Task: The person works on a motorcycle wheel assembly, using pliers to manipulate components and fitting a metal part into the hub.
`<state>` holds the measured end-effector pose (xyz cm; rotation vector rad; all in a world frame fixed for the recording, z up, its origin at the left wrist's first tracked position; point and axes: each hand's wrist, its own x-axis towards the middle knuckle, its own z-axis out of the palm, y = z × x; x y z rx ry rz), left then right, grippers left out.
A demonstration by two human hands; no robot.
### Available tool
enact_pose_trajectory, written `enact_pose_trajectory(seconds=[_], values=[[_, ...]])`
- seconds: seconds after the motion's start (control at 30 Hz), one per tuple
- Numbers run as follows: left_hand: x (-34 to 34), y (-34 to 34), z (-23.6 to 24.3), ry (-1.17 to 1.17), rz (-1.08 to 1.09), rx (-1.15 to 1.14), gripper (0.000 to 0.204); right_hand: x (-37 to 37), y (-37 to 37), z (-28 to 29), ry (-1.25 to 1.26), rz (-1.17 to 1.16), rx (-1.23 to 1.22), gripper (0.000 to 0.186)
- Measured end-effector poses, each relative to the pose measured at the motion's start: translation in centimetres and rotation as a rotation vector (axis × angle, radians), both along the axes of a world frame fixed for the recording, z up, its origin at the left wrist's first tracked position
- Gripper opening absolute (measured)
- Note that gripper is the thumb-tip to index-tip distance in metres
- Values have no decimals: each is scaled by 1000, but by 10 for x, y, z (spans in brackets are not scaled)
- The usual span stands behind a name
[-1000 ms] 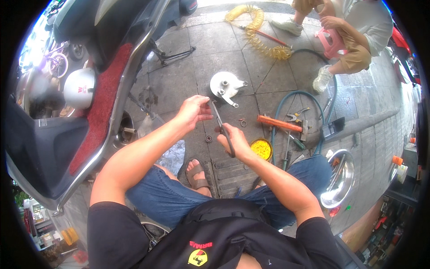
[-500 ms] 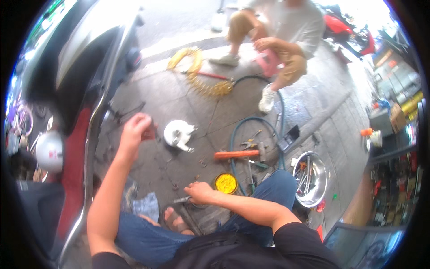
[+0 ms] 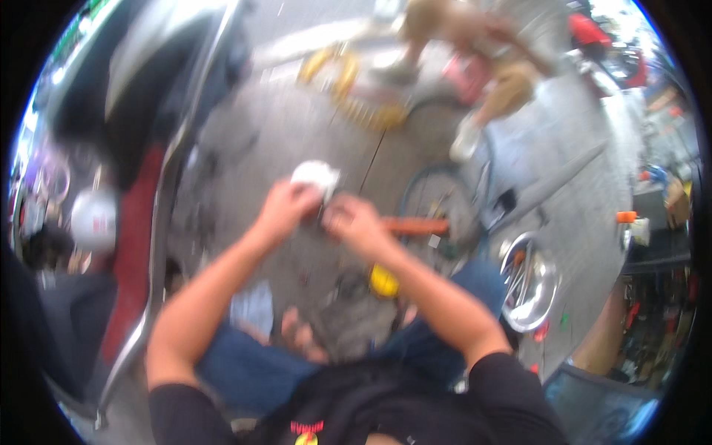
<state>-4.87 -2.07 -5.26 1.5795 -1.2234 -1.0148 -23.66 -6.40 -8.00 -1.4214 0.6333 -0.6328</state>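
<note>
Left hand (image 3: 284,208) and right hand (image 3: 357,222), apart 0.5 s ago, now converge near the hub (image 3: 315,173) for joint work; fingers curl, grip too blurred to tell.

The left hand (image 3: 285,209) and right hand (image 3: 356,224) nearly meet beside a blurred white part (image 3: 316,173)

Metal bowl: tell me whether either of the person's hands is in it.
No, the left hand and right hand are both left of the metal bowl.
</note>
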Motion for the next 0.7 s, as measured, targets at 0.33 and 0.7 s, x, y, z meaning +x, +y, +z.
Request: enact_pose_trajectory(seconds=[0.33,0.7], values=[[4,6,-42,-204,-33,133,28,-37,-5,23,76,-9,77,22],[-41,137,-216,-935,-132,659,63,-56,-29,44,67,-33,245,20]])
